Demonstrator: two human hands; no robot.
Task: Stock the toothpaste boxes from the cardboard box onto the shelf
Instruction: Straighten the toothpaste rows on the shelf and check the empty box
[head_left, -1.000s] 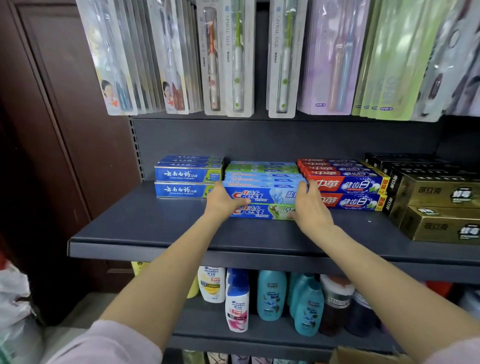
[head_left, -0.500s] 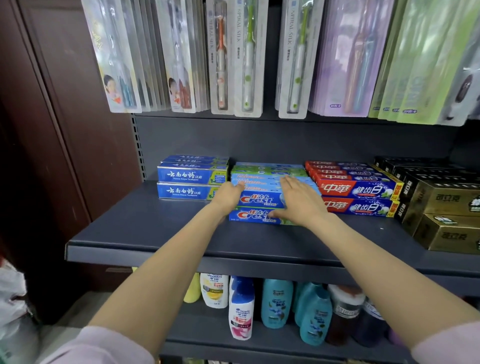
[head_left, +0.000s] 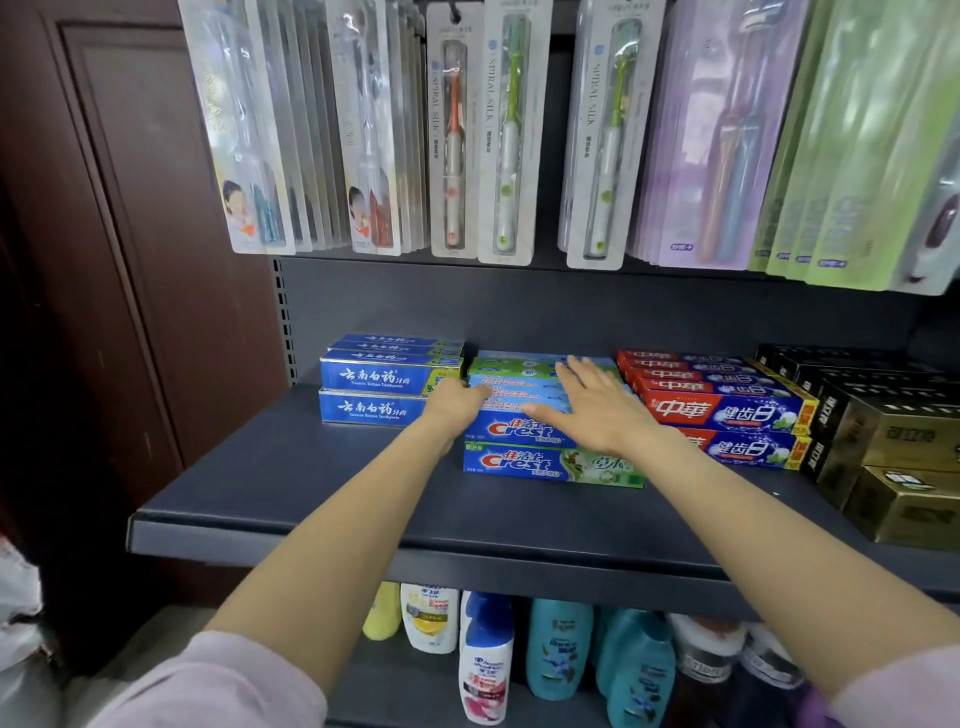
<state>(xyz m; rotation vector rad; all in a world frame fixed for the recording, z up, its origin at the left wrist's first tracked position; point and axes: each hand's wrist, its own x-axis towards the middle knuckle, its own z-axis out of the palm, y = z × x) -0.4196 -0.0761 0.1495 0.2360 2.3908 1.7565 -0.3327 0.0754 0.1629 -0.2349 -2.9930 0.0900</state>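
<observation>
Sitting at frame centre on the dark shelf (head_left: 311, 499): Crest toothpaste boxes (head_left: 524, 460), stacked two high between the blue boxes (head_left: 374, 376) and the red boxes (head_left: 727, 410). Lying flat across the stack's top, fingers straight and spread, gripping nothing: right hand (head_left: 597, 410). Pressing against the stack's left end, fingers curling around the upper box's corner: left hand (head_left: 454, 405). Reaching in from the lower frame, both forearms extended. Hanging along the upper frame: toothbrush packs (head_left: 498, 135). Standing below the shelf: shampoo bottles (head_left: 485, 660).
</observation>
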